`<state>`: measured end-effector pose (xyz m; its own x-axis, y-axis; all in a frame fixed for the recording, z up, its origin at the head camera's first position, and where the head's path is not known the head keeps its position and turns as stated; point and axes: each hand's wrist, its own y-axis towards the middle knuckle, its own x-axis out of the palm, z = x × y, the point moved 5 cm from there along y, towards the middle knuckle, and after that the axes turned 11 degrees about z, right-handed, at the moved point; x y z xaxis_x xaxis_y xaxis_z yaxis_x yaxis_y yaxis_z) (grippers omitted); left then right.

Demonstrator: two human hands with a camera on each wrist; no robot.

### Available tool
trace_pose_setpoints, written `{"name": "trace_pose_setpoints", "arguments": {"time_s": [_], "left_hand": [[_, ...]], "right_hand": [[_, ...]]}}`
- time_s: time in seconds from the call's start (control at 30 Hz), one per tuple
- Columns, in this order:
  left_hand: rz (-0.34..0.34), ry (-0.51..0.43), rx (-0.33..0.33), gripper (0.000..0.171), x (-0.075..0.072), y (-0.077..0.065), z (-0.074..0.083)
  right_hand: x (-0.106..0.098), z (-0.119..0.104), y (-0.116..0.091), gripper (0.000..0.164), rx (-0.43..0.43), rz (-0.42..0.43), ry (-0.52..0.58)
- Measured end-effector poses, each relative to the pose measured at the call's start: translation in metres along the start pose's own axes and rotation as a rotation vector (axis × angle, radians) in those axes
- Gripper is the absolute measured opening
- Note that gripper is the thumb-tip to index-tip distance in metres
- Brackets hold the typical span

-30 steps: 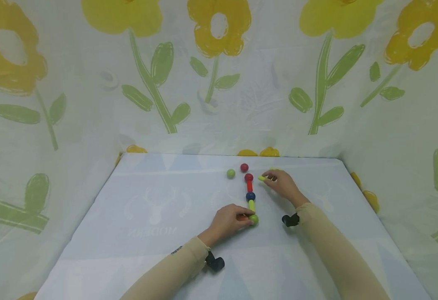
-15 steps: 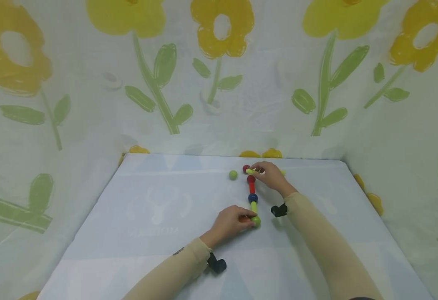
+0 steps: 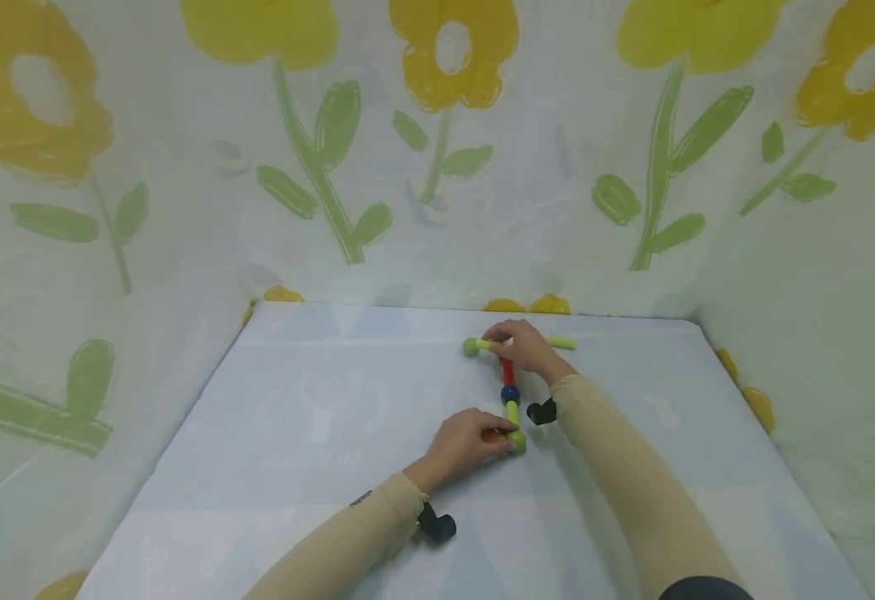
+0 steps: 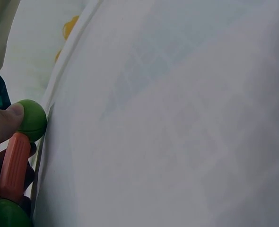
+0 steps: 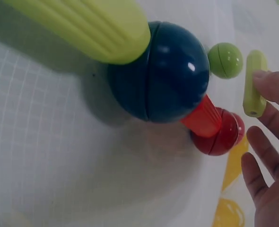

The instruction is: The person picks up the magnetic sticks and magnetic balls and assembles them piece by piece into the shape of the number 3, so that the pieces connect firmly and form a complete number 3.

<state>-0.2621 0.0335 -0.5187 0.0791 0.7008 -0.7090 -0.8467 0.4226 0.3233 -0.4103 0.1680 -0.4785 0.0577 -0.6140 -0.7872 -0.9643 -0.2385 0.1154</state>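
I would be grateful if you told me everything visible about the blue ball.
The blue ball is round, dark and glossy, apparently plastic, with a seam around it. It appears to rest on the pale tabletop, joined to a red rod on its far side and a ridged yellow-green rod on its near side.

In the head view your right hand (image 3: 523,347) mostly hides two red balls (image 5: 214,140) near the table's far edge (image 3: 377,313); the left wrist view crops your left hand (image 3: 462,447).
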Motion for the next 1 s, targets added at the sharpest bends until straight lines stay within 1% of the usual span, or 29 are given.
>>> {"name": "trace_pose_setpoints", "arguments": {"time_s": [0.13, 0.3, 0.43, 0.53, 0.7, 0.77, 1.0], "left_hand": [[-0.007, -0.012, -0.010, 0.028, 0.001, 0.001, 0.001], [0.004, -0.005, -0.008, 0.028, 0.002, 0.000, 0.000], [0.007, 0.007, -0.007, 0.028, 0.002, 0.000, 0.000], [0.007, 0.010, -0.008, 0.028, 0.001, 0.000, 0.000], [0.002, 0.010, -0.014, 0.028, 0.000, -0.001, 0.002], [0.002, 0.012, -0.015, 0.028, 0.000, -0.001, 0.002], [0.004, 0.018, -0.015, 0.028, 0.001, 0.000, 0.001]], "right_hand": [[0.005, 0.000, 0.000, 0.021, 0.001, -0.021, 0.005], [0.008, 0.000, -0.002, 0.022, 0.012, -0.044, 0.009], [0.009, -0.001, -0.004, 0.022, 0.006, -0.045, 0.007], [0.011, 0.000, -0.003, 0.022, -0.001, -0.040, -0.020], [0.015, 0.004, -0.004, 0.024, 0.031, -0.051, -0.054], [0.016, 0.006, -0.004, 0.025, 0.050, -0.056, -0.054], [0.018, 0.008, -0.003, 0.025, 0.070, -0.048, -0.049]]}}
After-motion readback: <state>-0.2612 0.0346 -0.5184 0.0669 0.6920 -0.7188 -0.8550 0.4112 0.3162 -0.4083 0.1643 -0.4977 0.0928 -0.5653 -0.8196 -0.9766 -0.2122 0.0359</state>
